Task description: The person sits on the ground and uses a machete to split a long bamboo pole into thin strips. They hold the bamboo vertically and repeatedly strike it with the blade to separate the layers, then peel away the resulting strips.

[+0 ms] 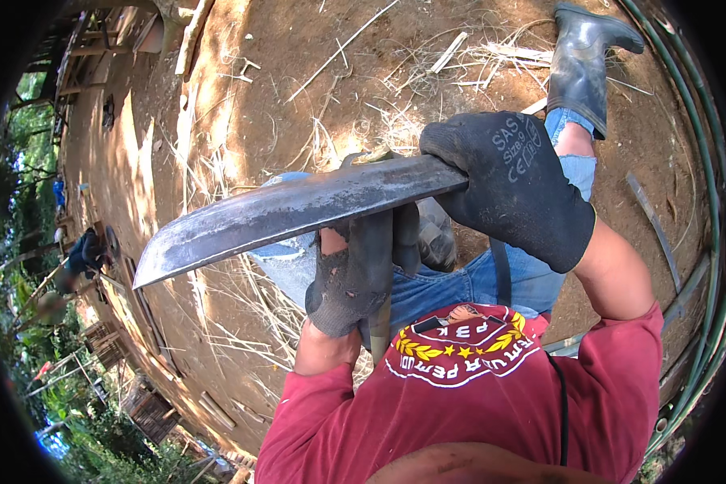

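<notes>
Black-gloved right hand (512, 185) clenching machete (290, 211), left hand (361, 270) (gloved) gripping strip (379, 329)

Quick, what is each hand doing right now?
Left hand: closed around a thin strip beneath the blade.
Right hand: closed on the handle of the big knife.

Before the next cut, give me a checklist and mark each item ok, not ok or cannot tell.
1. Right hand gloved and wrapped around the knife handle: ok.
2. Left hand gloved: ok.
3. Left hand clear of the blade: not ok, it sits right under it.
4. What the left hand grips, a thin strip: cannot tell how firmly.
5. Legs away from the blade: not ok, the knees in jeans are just below.
6. Boot planted on the ground: ok.
</notes>
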Action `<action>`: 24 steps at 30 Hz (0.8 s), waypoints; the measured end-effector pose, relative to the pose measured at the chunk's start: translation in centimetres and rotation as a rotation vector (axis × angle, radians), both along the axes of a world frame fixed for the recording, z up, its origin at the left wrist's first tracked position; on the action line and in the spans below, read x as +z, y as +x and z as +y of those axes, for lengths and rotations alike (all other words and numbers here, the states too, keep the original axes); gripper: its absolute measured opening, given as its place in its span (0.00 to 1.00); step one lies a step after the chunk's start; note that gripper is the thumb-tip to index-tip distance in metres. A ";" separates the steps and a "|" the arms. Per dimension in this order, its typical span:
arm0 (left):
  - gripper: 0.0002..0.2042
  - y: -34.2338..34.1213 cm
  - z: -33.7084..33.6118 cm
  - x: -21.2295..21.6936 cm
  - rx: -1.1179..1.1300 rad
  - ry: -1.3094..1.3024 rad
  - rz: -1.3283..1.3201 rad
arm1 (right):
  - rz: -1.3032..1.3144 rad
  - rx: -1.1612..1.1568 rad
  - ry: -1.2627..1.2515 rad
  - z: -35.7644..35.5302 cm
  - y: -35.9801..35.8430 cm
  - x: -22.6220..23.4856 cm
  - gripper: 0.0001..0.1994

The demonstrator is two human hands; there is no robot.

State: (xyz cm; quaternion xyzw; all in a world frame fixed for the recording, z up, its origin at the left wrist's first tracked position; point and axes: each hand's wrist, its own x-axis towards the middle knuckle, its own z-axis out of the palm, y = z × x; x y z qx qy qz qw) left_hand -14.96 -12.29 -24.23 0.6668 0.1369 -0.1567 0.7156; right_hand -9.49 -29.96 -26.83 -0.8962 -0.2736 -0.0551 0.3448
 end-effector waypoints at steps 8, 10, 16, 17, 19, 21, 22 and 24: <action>0.24 0.0 1.5 -0.4 0.017 -0.067 -0.067 | -0.033 -0.170 -0.412 -1.0 4.1 -6.5 0.08; 0.26 -1.6 1.7 0.1 -0.043 -0.091 -0.068 | -0.074 -0.292 -0.689 -6.2 5.9 -11.6 0.09; 0.27 -0.1 -0.2 -0.2 0.040 -0.202 -0.012 | 0.242 -0.408 0.012 -5.2 2.7 -5.3 0.10; 0.27 0.3 -0.1 -0.1 0.034 -0.184 -0.042 | 0.294 -0.383 0.100 -4.9 2.4 -4.3 0.09; 0.27 -0.3 0.4 -0.3 0.023 -0.158 -0.064 | 0.375 -0.333 0.242 -3.9 0.5 -2.6 0.08; 0.27 -0.5 1.3 -1.4 -0.037 -0.189 -0.115 | 0.381 -0.263 0.353 -2.9 -0.5 -0.8 0.08; 0.27 -0.6 1.6 -1.9 -0.064 -0.205 -0.139 | 0.324 -0.232 0.328 -2.5 -1.1 -0.4 0.08; 0.26 -0.3 1.2 -0.8 -0.049 -0.131 -0.108 | 0.205 -0.174 0.278 -1.8 -1.8 0.0 0.08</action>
